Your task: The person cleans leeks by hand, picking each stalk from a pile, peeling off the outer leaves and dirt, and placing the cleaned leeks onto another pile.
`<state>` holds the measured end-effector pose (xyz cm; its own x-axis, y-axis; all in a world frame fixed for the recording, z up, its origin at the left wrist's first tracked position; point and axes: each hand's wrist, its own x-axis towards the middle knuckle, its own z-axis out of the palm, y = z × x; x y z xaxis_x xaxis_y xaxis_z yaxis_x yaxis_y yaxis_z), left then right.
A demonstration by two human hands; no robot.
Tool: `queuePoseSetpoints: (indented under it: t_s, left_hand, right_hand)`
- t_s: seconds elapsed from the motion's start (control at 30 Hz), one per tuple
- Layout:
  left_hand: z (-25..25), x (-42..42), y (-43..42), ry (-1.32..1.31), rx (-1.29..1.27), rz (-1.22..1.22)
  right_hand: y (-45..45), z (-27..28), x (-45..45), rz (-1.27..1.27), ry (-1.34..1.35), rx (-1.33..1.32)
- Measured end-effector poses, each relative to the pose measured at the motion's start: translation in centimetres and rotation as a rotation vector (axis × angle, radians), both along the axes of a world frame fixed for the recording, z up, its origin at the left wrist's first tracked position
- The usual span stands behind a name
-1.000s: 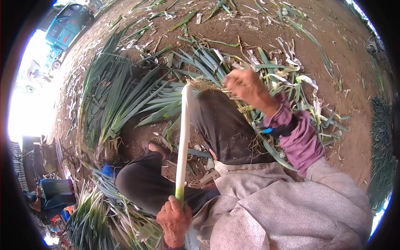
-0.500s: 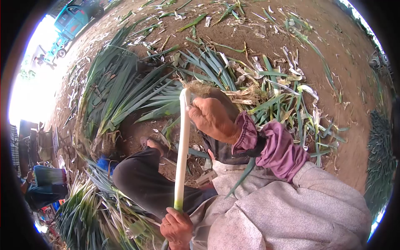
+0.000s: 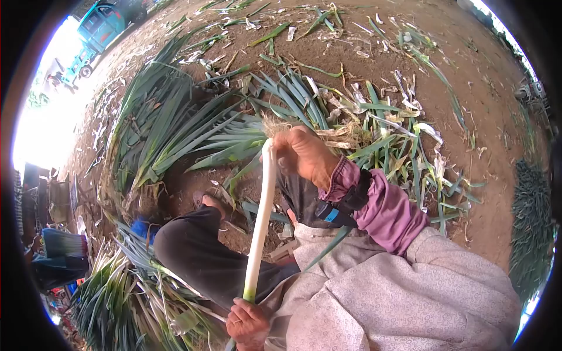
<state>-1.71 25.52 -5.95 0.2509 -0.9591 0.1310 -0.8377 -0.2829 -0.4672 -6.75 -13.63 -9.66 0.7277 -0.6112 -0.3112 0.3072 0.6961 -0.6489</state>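
Note:
A long white leek (image 3: 260,228) stands nearly upright over my lap, its roots at the top and its green part low down. My left hand (image 3: 248,320) is wrapped round the green end at the bottom of the view. Up at the root end, my right hand (image 3: 301,153) has its fingers curled against the stalk, just below the roots. Whether those fingers pinch a thin layer of it is too small to tell. A long green leaf (image 3: 329,248) lies across my clothing below my right wrist.
Piled leeks (image 3: 155,117) lie on the soil at the upper left, and more leeks (image 3: 108,298) at the lower left. Peeled leaves (image 3: 404,140) litter the ground beyond my right hand. A teal vehicle (image 3: 100,26) stands far left. Another person (image 3: 55,272) is at the left edge.
My right hand came in from the right to the leek's root end, and its fingers now curl there. The top of the leek has shifted slightly right. My left hand still holds the lower end.

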Motion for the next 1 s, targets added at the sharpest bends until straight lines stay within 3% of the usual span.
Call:
queuePoseSetpoints:
  t_s: [0.13,0.33,0.43,0.57,0.67,0.77,1.0]
  left_hand:
    - [-0.6,0.3,0.9,0.050,0.038,0.012]
    - [-0.2,0.5,-1.1,-0.044,-0.101,-0.140]
    - [-0.5,0.4,0.3,-0.010,-0.004,-0.086]
    - [-0.8,-0.2,1.2,0.044,0.064,0.009]
    - [0.2,-0.1,-1.6,-0.061,-0.082,-0.164]
    - [0.3,-0.3,-1.8,-0.051,-0.101,-0.168]
    - [0.0,1.4,-1.0,0.252,-0.171,-0.165]
  right_hand:
    - [0.3,2.6,-1.3,0.077,0.108,-0.255]
    - [0.3,4.8,-2.7,0.128,0.224,-0.349]
    - [0.6,4.8,-2.5,0.003,0.209,-0.432]
    - [-0.1,4.3,-2.8,0.045,0.167,-0.485]
    - [-0.2,4.4,-3.3,0.068,0.159,-0.491]
    - [-0.5,3.4,-3.4,0.061,0.121,-0.550]
    - [0.2,4.9,-4.1,0.032,0.126,-0.733]
